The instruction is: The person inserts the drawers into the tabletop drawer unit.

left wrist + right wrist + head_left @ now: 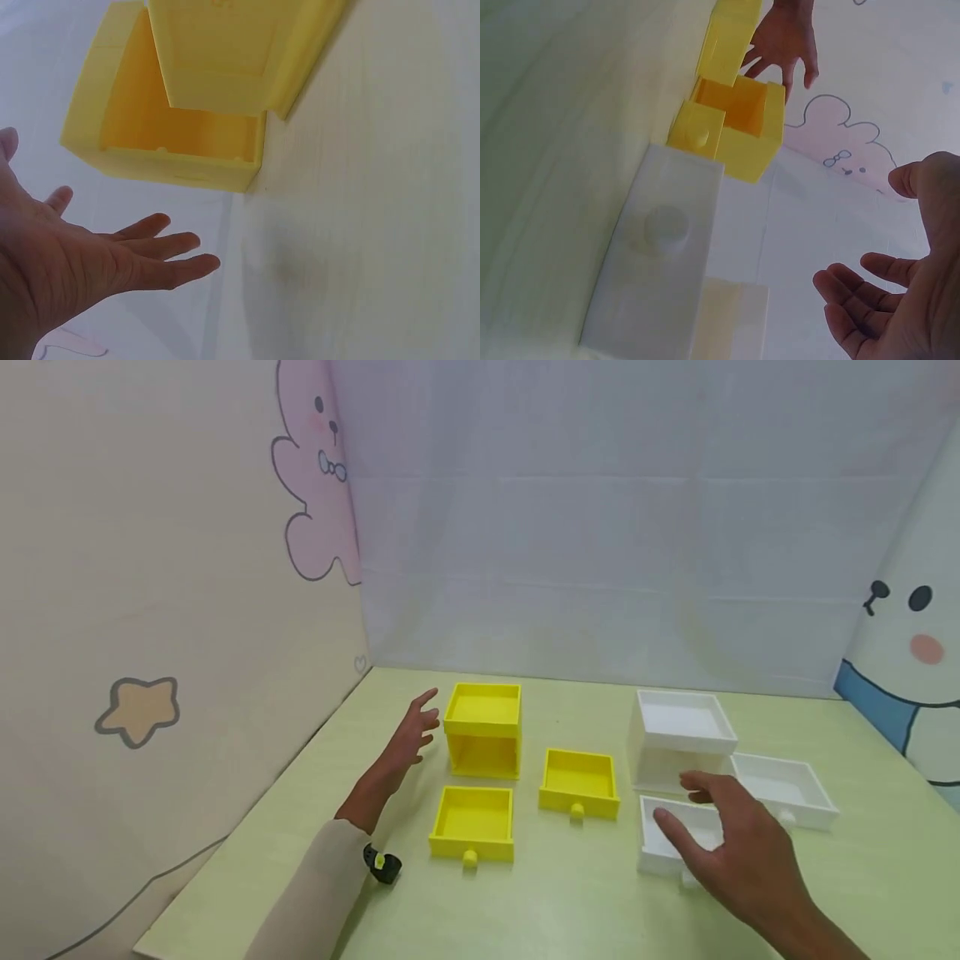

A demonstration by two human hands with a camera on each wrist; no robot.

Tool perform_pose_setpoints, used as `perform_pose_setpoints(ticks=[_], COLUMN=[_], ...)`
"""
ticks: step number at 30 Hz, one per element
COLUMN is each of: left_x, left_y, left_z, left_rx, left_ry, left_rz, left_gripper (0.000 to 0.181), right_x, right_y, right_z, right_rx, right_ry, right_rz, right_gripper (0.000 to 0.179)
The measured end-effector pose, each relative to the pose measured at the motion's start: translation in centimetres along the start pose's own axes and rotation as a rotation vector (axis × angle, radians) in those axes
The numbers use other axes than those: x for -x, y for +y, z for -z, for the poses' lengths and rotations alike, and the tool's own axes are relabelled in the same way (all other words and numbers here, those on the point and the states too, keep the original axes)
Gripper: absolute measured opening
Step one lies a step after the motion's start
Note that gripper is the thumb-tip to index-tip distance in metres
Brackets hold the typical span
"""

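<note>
My left hand [405, 743] hovers just left of a yellow cabinet [483, 731], fingers spread and holding nothing. In front of that cabinet lies a yellow drawer [474, 823] with a round knob; a second yellow drawer [579, 781] lies to its right. My right hand [746, 852], also holding nothing, is above a white drawer [651, 839] and partly hides it. Behind is a white cabinet [684, 735] with an open front. Another white drawer [783, 787] rests at its right side. In the right wrist view, relaxed fingers [855, 300] stand apart from the white pieces.
All the pieces stand on a pale green-yellow table [555, 910]. A pale curtain [600, 527] hangs behind it, and a wall with cartoon prints [138, 710] is at the left. A black wrist device [382, 865] sits by the left sleeve [318, 885].
</note>
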State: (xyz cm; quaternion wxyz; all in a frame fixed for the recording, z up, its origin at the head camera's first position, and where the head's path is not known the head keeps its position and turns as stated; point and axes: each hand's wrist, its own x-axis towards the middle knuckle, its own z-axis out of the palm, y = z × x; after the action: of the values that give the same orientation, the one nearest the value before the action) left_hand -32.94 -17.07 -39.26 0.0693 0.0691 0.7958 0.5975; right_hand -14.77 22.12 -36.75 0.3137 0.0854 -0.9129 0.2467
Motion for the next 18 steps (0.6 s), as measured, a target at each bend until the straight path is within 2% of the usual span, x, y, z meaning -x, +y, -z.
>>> perform_pose_setpoints(ticks=[4,10,13,18], left_x=[-0.6,-1.2,-1.3,-1.4], left_y=[-0.3,-1.0,-1.1,-1.4], left_z=[-0.1,-0.1,-0.1,-0.1], left_rx=[0.077,0.154,0.157,0.148], left_ry=[-0.019,-0.087,-0.119,-0.159], left_rz=[0.01,0.0,-0.019,-0.049], left_gripper=[0.066,0.058,0.058,0.063], right_x=[0.5,1.7,2.4,3.0], right_y=[-1.8,-4.0,-4.8,-5.6], right_z=[-0.6,-2.0,-2.9,-4.3], right_rx=[0.001,-0.117,-0.179,-0.304], right_ry=[-0.068,-0.096,-0.181,-0.382], right_rz=[0.015,0.097,0.097,0.066], right_gripper=[0.047,0.04,0.036,0.031])
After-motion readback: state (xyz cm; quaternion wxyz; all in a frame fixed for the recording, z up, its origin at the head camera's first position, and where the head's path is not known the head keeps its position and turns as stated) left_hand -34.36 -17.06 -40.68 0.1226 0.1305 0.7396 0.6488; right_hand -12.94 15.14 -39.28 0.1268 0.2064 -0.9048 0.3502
